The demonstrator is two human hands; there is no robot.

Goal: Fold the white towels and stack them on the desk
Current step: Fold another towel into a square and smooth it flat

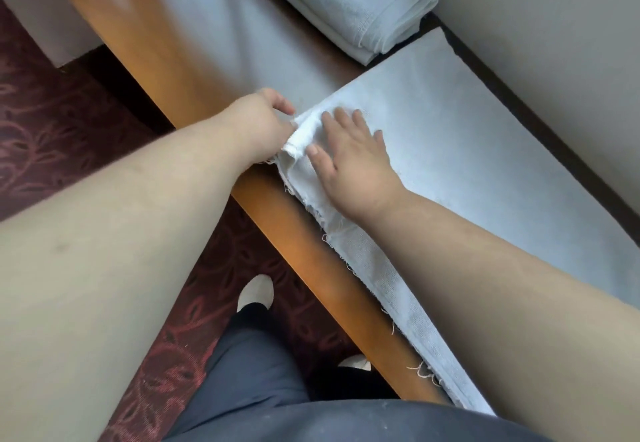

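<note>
Glossy wooden desk (166, 57), frayed terry towel (485, 150), right hand (353, 161) flat; left hand (263, 122) pinching corner

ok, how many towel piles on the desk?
2. A folded stack at the far end, and a flat towel nearer, under the right hand; left hand pinches its corner. Layers per pile can't be counted.

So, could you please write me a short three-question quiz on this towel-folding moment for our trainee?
1. True or false: the right hand lies flat on the spread towel.
2. What does the left hand grip? A) the towel's corner B) the folded stack C) nothing
3. Fill in: the folded stack lies on the ___.

Key: 1 true; 2 A; 3 desk.
</note>
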